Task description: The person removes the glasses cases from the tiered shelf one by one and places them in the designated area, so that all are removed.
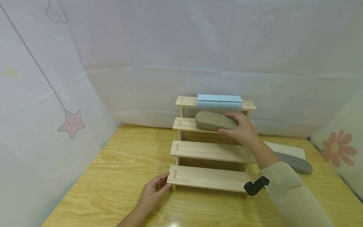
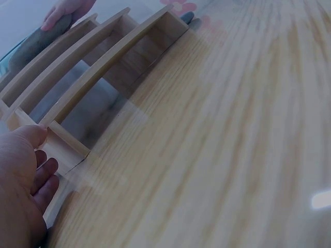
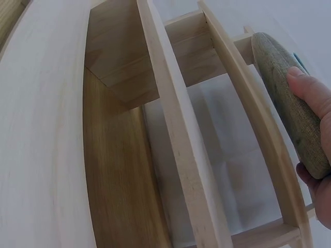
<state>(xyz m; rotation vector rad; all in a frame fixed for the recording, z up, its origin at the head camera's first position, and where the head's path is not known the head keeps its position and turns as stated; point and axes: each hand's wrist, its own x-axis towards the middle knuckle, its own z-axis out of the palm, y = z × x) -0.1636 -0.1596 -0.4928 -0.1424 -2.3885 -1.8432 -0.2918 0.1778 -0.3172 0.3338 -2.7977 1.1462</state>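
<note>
A pale wooden stand with stepped shelves (image 1: 208, 152) stands on the table. My right hand (image 1: 243, 130) grips the right end of a grey-green, fabric-covered glasses case (image 1: 210, 119) at the second shelf from the top. The thumb lies along one side of the glasses case (image 3: 284, 98) in the right wrist view, with fingers round the other side. At the stand's lower left, my left hand (image 1: 153, 193) holds the end of the bottom shelf (image 2: 67, 111), thumb at its front corner. A light blue case (image 1: 219, 101) lies on the top shelf.
To the right of the stand, a dark grey case (image 1: 295, 163) and a cream case (image 1: 286, 149) lie on the wood-grain table (image 1: 113, 176), partly hidden by my right arm. A pale curtain (image 1: 198, 41) hangs behind the table and along both sides.
</note>
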